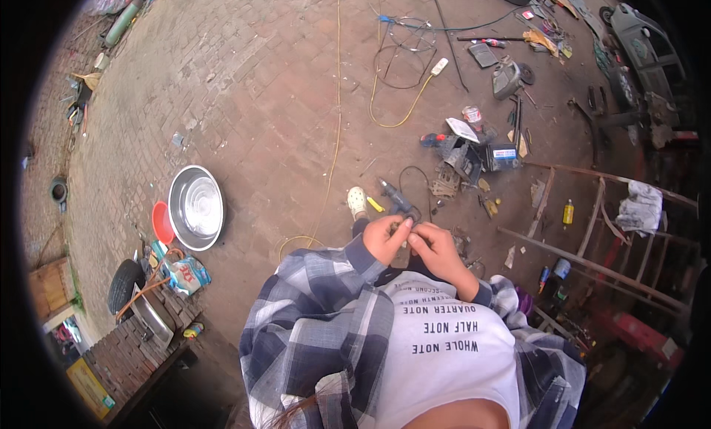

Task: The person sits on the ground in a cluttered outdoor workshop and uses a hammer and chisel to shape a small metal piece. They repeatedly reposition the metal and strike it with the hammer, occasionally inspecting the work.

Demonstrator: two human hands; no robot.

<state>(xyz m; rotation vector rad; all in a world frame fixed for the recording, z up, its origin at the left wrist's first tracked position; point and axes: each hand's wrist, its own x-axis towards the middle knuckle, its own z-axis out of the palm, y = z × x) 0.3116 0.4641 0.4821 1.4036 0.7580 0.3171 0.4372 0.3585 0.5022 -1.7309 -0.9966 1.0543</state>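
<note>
Meeting, fingers curled: left hand [381, 239], right hand [442, 256]; any hold cannot be told. Near: tool [397, 197], probably stiff, heavyish; grip its body.

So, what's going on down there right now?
The person's left hand and right hand are close together in front of the body, fingers curled; anything between them is too small to make out. Just beyond, what looks like a power tool lies near a white clog. A metal basin sits off left.
</note>
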